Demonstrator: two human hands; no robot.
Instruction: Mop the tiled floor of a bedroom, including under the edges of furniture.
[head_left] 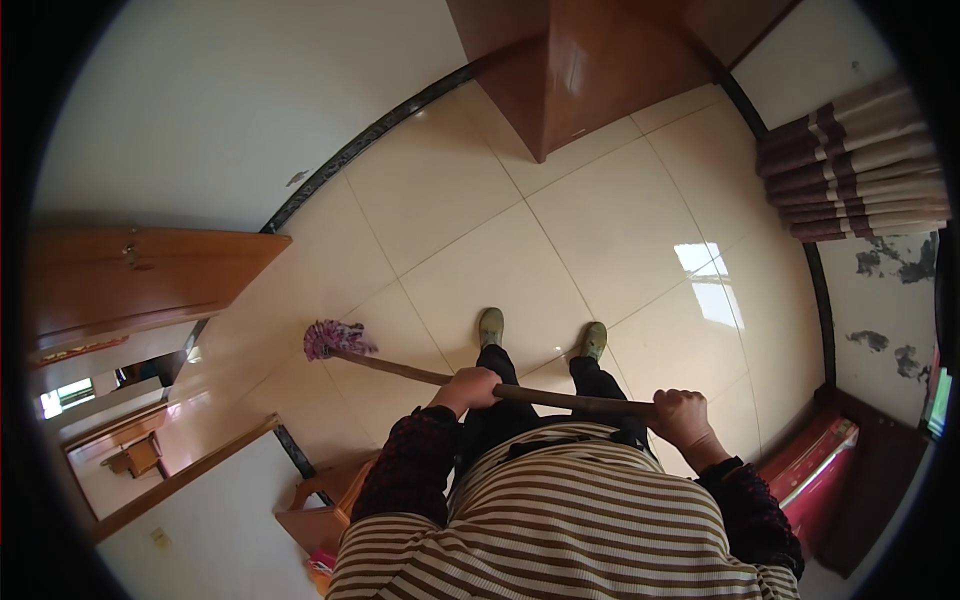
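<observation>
A mop with a long wooden handle lies slantwise across the front of my body. My left hand is wrapped round the middle of the handle. Near the handle's right end, my right hand grips it in a closed fist. The purple and pink cloth mop head rests on the tiled floor to the left, not far from the doorway. My feet, in green shoes, stand on the tiles just beyond the handle.
An open wooden door stands at the left beside a doorway. A brown cabinet is at the far side. Striped curtains hang at the right. A red box-like thing lies at the lower right, and wooden furniture stands at the lower left.
</observation>
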